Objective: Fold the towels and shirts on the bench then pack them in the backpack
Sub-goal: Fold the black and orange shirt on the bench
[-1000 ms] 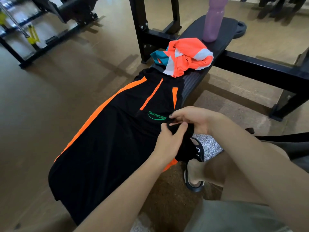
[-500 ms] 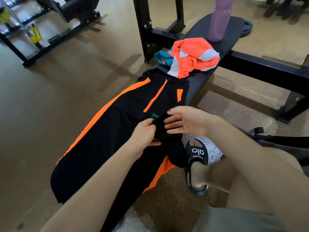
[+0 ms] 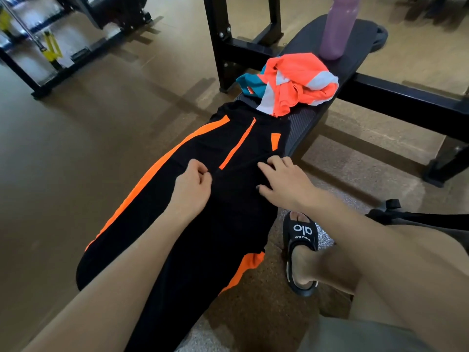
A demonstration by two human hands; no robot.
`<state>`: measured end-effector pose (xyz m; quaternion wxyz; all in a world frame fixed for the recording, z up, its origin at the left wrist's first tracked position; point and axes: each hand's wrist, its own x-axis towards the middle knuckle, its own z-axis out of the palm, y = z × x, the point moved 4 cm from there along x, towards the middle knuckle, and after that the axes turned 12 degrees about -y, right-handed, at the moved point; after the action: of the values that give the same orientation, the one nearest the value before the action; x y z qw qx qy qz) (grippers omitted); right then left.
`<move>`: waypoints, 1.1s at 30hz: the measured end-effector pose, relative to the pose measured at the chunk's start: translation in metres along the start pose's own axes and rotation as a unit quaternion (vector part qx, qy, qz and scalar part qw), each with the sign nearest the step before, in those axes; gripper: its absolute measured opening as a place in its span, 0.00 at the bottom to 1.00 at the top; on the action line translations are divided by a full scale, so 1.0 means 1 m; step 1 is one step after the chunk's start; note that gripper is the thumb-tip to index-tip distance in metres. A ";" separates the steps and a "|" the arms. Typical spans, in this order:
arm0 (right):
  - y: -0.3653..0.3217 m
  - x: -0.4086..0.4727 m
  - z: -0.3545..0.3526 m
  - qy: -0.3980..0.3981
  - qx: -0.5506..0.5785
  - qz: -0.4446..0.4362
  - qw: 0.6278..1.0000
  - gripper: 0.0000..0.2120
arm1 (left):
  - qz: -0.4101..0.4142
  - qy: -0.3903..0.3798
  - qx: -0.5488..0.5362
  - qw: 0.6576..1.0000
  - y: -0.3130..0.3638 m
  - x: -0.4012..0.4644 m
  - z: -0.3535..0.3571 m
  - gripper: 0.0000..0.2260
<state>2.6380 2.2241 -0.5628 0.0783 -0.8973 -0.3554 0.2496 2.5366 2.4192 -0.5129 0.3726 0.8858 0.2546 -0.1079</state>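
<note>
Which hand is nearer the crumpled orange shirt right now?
Right. The right hand lies on the black shirt just below the crumpled orange shirt; the left hand is farther left.

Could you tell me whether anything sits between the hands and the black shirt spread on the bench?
Nothing visible does. The left hand and right hand already rest directly on the black shirt. The crumpled orange shirt and purple bottle lie farther along the bench, apart from both hands.

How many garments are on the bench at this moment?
2. A black shirt with orange stripes lies spread along the bench under both hands; a crumpled orange garment sits beyond it, beside the purple bottle. Others may be hidden.
</note>
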 end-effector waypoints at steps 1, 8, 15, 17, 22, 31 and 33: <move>-0.001 0.000 0.006 -0.014 -0.048 0.010 0.999 0.32 | -0.002 -0.028 0.042 0.999 -0.005 0.002 0.005 0.09; -0.012 0.000 0.009 0.010 -0.143 0.023 0.989 0.38 | 0.038 -0.062 0.257 0.964 -0.027 0.005 0.021 0.19; -0.031 0.026 -0.019 0.031 -0.123 0.004 0.992 0.28 | 0.093 -0.001 0.274 0.957 -0.018 0.031 -0.008 0.21; -0.039 0.045 -0.033 0.078 -0.081 -0.017 0.994 0.24 | 0.082 0.000 0.245 0.966 -0.016 0.047 -0.021 0.23; -0.049 0.093 -0.046 0.084 -0.034 -0.056 0.994 0.27 | 0.083 -0.018 0.205 0.975 -0.010 0.107 -0.043 0.27; -0.028 0.148 -0.044 0.045 -0.037 -0.035 0.998 0.35 | 0.046 -0.154 0.133 0.978 0.022 0.236 -0.050 0.28; -0.033 0.157 -0.044 0.053 -0.044 -0.032 0.997 0.35 | 0.060 -0.184 0.114 0.974 0.030 0.260 -0.043 0.27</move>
<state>2.7384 2.3566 -0.5758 0.0654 -0.9000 -0.3900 0.1834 2.7724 2.5286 -0.5637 0.3151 0.9011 0.1141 -0.2751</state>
